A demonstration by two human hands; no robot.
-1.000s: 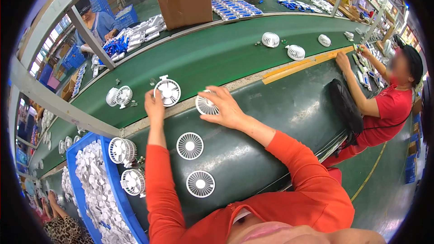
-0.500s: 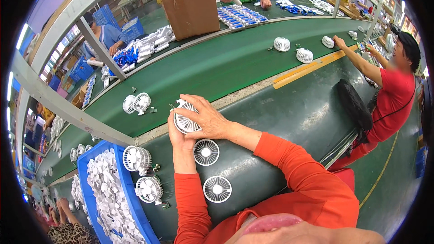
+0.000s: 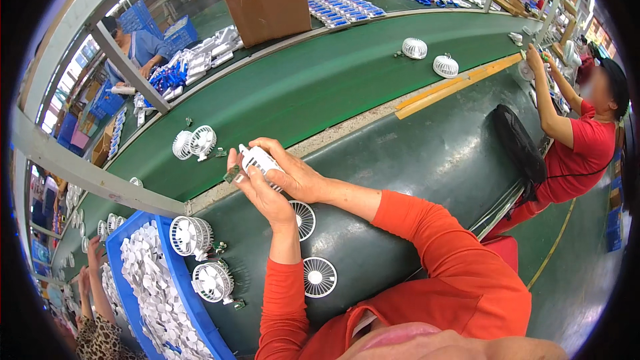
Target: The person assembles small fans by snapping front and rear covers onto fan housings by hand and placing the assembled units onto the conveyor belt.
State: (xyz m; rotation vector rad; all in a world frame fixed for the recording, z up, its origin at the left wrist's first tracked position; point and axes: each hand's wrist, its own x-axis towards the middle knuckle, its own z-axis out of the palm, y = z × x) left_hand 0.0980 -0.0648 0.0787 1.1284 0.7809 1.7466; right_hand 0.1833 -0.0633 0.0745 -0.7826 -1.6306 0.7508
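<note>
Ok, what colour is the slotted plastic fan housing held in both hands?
White; the fan housing shows best in the head view.

Two fan heads (image 3: 213, 282) lie on the table (image 3: 393, 193), right of a bin (image 3: 175, 253) of apparent caps (image 3: 153, 280), left of two grilles (image 3: 320, 277).

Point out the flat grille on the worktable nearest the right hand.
In view, the upper grille, just below the right hand; the lower grille lies farther away, beside the left sleeve.

A factory assembly line: green conveyor belt (image 3: 300, 97), white fan heads (image 3: 190, 237), blue parts bin (image 3: 179, 265), co-workers (image 3: 587, 143) alongside.
</note>
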